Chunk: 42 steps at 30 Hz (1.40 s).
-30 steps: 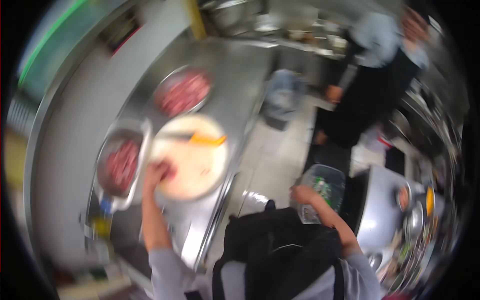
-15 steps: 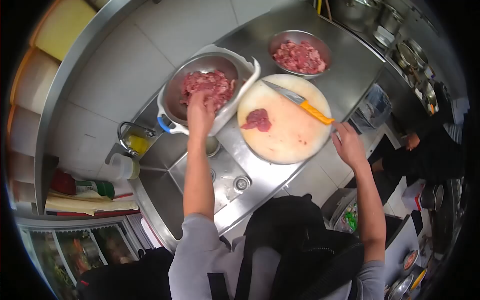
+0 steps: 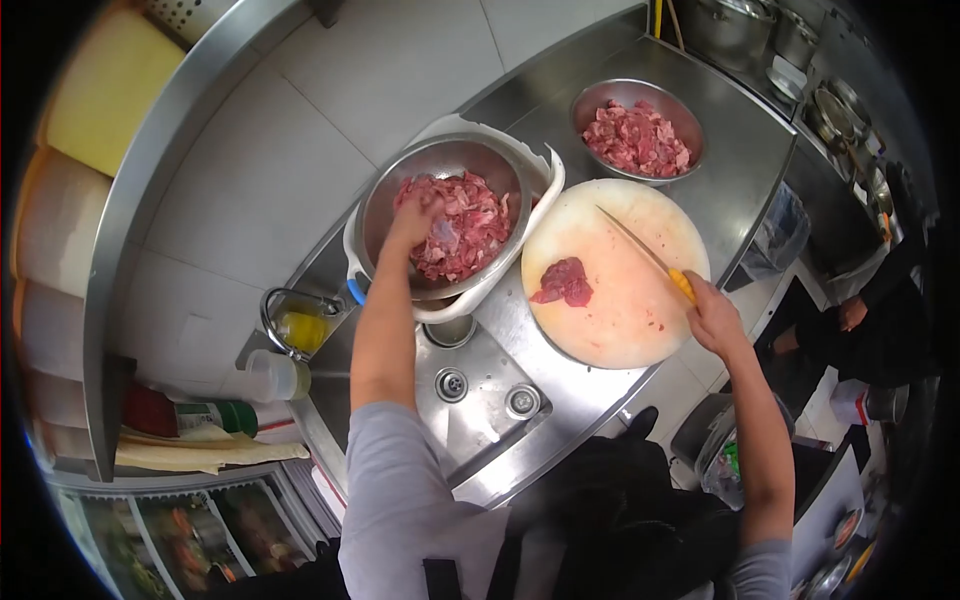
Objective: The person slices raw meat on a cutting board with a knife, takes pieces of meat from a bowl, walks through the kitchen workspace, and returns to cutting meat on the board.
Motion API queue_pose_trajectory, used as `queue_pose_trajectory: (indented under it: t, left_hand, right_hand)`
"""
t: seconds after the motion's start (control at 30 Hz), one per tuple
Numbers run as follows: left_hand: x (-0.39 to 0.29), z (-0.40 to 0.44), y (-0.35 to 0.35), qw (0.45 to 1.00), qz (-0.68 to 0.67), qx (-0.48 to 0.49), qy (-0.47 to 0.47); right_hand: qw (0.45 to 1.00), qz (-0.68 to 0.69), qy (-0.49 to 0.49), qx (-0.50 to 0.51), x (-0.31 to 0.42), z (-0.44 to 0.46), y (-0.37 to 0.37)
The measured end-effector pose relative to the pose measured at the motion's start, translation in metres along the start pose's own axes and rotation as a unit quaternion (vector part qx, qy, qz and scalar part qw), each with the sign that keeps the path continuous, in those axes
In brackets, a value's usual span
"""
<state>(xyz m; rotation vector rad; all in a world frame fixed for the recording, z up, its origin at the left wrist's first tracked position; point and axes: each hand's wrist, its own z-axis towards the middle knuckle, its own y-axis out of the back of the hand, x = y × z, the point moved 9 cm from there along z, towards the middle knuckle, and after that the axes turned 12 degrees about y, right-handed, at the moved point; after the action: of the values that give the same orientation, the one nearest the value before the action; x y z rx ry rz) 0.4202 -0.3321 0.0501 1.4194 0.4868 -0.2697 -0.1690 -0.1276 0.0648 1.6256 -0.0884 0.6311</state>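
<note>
My left hand (image 3: 415,218) reaches into a metal bowl (image 3: 375,205) and touches the cut raw meat (image 3: 475,230) inside; its fingers are blurred and partly lost among the pieces. The bowl rests in a white plastic basin (image 3: 552,185) beside the sink. My right hand (image 3: 716,318) is closed around the yellow handle of a knife (image 3: 640,245). Its blade extends over a round pale cutting board (image 3: 620,335), seen nearly edge-on. On the board's left part lies a dark red piece of meat (image 3: 566,283).
Another metal bowl of cut meat (image 3: 640,138) stands behind the board. A steel sink (image 3: 480,415) with a faucet (image 3: 290,325) lies in front and left. At right are a lined bin (image 3: 720,460), pots (image 3: 735,30) and another person's hand (image 3: 852,313).
My right hand has closed on the knife handle, and the blade has turned from flat to nearly edge-on. My left hand has shifted toward the bowl's left side. The view has moved.
</note>
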Motion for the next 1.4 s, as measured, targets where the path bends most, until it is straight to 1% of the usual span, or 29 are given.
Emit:
queue_pose_trajectory:
  t: [0.03, 0.07, 0.1, 0.13, 0.17, 0.2, 0.27, 0.3, 0.33, 0.37, 0.4, 0.47, 0.5, 0.57, 0.6, 0.63, 0.67, 0.7, 0.77, 0.8, 0.87, 0.9, 0.93, 1.0, 1.07, 1.13, 1.2, 1.27, 1.4]
  left_hand:
    - [-0.008, 0.002, 0.015, 0.998, -0.025, -0.04, -0.037]
    - [-0.016, 0.003, 0.03, 0.993, -0.047, -0.08, -0.076]
    - [-0.024, 0.0, 0.046, 0.99, -0.137, 0.015, 0.024]
    - [-0.03, -0.01, 0.054, 0.961, -0.225, 0.105, 0.124]
    - [-0.046, -0.014, 0.067, 0.954, -0.268, 0.092, 0.099]
    - [-0.06, -0.02, 0.081, 0.955, -0.266, 0.087, 0.099]
    - [-0.079, -0.035, 0.099, 0.93, -0.334, 0.094, 0.123]
    - [-0.083, -0.038, 0.104, 0.932, -0.33, 0.089, 0.124]
    - [-0.08, -0.037, 0.119, 0.92, -0.36, 0.048, 0.148]
    - [-0.078, -0.034, 0.135, 0.906, -0.388, 0.007, 0.168]
    - [-0.082, -0.034, 0.145, 0.909, -0.383, 0.002, 0.166]
    - [-0.094, -0.041, 0.157, 0.927, -0.337, 0.02, 0.166]
    - [-0.099, -0.046, 0.16, 0.928, -0.334, 0.015, 0.168]
    - [-0.113, -0.055, 0.15, 0.895, -0.4, 0.09, 0.177]
    - [-0.117, -0.061, 0.148, 0.896, -0.399, 0.082, 0.176]
    - [-0.134, -0.074, 0.13, 0.816, -0.537, 0.137, 0.162]
    - [-0.151, -0.086, 0.113, 0.712, -0.661, 0.19, 0.142]
    - [-0.158, -0.093, 0.102, 0.712, -0.661, 0.189, 0.144]
    - [-0.184, -0.105, 0.08, 0.634, -0.728, 0.255, 0.053]
    - [-0.185, -0.106, 0.066, 0.63, -0.73, 0.258, 0.056]
    - [-0.162, -0.099, 0.044, 0.689, -0.7, 0.124, 0.14]
    - [-0.163, -0.099, 0.034, 0.715, -0.673, 0.127, 0.14]
    - [-0.172, -0.101, 0.026, 0.71, -0.677, 0.131, 0.14]
    - [-0.184, -0.107, 0.027, 0.837, -0.535, 0.064, 0.097]
    - [-0.189, -0.109, 0.022, 0.827, -0.553, 0.056, 0.086]
    - [-0.198, -0.111, 0.012, 0.843, -0.527, 0.073, 0.075]
    - [-0.203, -0.111, 0.003, 0.836, -0.538, 0.078, 0.074]
    - [-0.203, -0.11, -0.003, 0.857, -0.5, 0.085, 0.088]
    - [-0.193, -0.102, 0.004, 0.869, -0.481, 0.072, 0.09]
  right_hand:
    - [0.998, 0.039, 0.032, -0.044, -0.001, -0.014, 0.007]
    - [0.998, 0.043, 0.033, -0.045, -0.001, -0.026, 0.011]
    - [0.993, 0.098, 0.025, -0.06, -0.001, -0.038, 0.018]
    - [0.985, 0.152, 0.018, -0.075, -0.002, -0.047, 0.022]
    - [0.985, 0.155, 0.023, -0.075, -0.001, -0.052, 0.021]
    - [0.986, 0.147, 0.013, -0.082, -0.004, -0.056, 0.023]
    - [0.986, 0.141, 0.009, -0.089, -0.007, -0.057, 0.028]
    - [0.981, 0.175, -0.02, -0.077, -0.011, -0.058, 0.024]
    - [0.974, 0.21, -0.048, -0.066, -0.017, -0.059, 0.021]
    - [0.973, 0.217, -0.043, -0.069, -0.021, -0.06, 0.022]
    - [0.97, 0.225, -0.039, -0.079, -0.027, -0.063, 0.021]
    - [0.967, 0.238, -0.031, -0.085, -0.04, -0.069, 0.014]
    - [0.961, 0.254, -0.01, -0.11, -0.046, -0.072, 0.013]
    - [0.952, 0.272, 0.021, -0.137, -0.053, -0.072, 0.023]
    - [0.948, 0.292, 0.013, -0.126, -0.056, -0.074, 0.023]
    - [0.944, 0.311, 0.001, -0.114, -0.059, -0.075, 0.022]
    - [0.944, 0.312, 0.004, -0.111, -0.062, -0.075, 0.023]
    - [0.94, 0.323, 0.005, -0.107, -0.064, -0.075, 0.023]
    - [0.937, 0.334, -0.001, -0.098, -0.065, -0.08, 0.023]
    - [0.936, 0.34, -0.011, -0.092, -0.064, -0.081, 0.025]
    - [0.936, 0.339, -0.026, -0.09, -0.064, -0.084, 0.027]
    - [0.937, 0.337, -0.044, -0.085, -0.066, -0.086, 0.025]
    - [0.937, 0.334, -0.061, -0.079, -0.066, -0.089, 0.023]
    - [0.94, 0.324, -0.063, -0.089, -0.063, -0.094, 0.02]
    - [0.942, 0.315, -0.063, -0.102, -0.06, -0.093, 0.02]
    - [0.945, 0.305, -0.049, -0.107, -0.053, -0.095, 0.022]
    - [0.945, 0.302, -0.047, -0.12, -0.048, -0.095, 0.021]
    - [0.944, 0.3, -0.042, -0.133, -0.044, -0.094, 0.023]
    - [0.952, 0.278, -0.041, -0.125, -0.034, -0.094, 0.03]
